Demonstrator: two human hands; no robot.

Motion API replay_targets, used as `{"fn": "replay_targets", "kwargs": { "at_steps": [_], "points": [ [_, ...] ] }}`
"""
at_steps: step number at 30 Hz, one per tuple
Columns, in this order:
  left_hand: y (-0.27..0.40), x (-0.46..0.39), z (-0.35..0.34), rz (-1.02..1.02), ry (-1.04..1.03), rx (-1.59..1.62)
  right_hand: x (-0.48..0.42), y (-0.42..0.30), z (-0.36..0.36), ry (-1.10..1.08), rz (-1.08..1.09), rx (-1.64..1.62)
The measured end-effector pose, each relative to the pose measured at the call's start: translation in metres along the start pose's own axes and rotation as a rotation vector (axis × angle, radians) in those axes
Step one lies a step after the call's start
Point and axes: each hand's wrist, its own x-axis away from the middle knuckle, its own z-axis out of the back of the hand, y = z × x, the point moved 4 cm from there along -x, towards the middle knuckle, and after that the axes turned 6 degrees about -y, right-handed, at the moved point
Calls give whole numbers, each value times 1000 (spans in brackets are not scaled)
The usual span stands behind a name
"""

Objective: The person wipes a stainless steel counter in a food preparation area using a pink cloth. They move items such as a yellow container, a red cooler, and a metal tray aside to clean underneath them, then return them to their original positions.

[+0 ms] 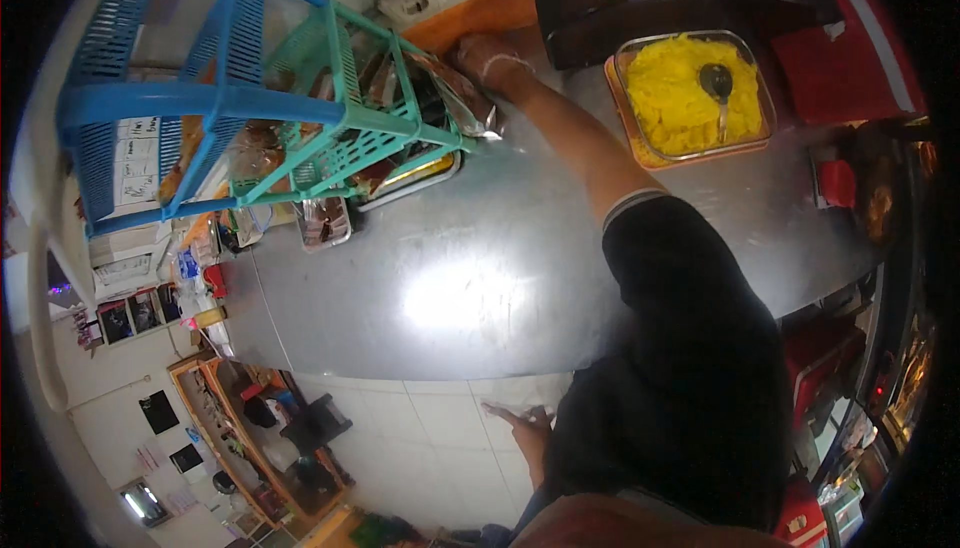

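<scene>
My right hand (480, 60) reaches across the metal counter (360, 285) to its far edge, beside the teal plastic rack (375, 124). A pale, thin band or cuff circles its wrist; its fingers are too dim to make out. Low by my body, past the counter's near edge, my left hand (529, 432) has its fingers apart, with thin clear plastic about them. A glass dish (769, 124) of yellow mashed food (660, 112) stands on an orange tray at the back right, a dark-bowled spoon (716, 82) resting in it. Foil-wrapped food (469, 101) lies by the rack, near my right hand.
Blue rack tiers (202, 101) rise at the left. Beneath the rack are a foil tray of brown pieces (326, 224) and a metal tray (412, 182). A dark container (675, 0) and a red case (840, 67) stand at the back right. Wooden shelves (247, 443) stand beyond the counter.
</scene>
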Motion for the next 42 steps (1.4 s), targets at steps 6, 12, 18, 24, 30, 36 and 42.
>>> {"fn": "replay_targets", "kwargs": {
  "at_steps": [6, 12, 18, 24, 30, 36, 42],
  "points": [
    [-13, 18, 15, 36, 14, 81, 49, -55, 30, -62, -329, -395],
    [-27, -16, 2, -59, 24, -52, 66, 52, -45, -32, -78, 375],
    [-27, -7, 20, -133, 39, -174, 193, -38, 55, -262, -597, -176],
    [-36, -13, 33, -310, 9, -73, 245, -8, 37, -337, -570, 24],
    [-48, -28, 22, -279, -77, -23, 320, -46, 24, -302, -471, 55],
    [-41, -30, 11, -340, -159, -12, 436, -160, 5, -327, -171, -12],
    [-22, -22, 36, -478, -72, 99, 497, -303, 38, -799, 59, -774]
  ]
}}
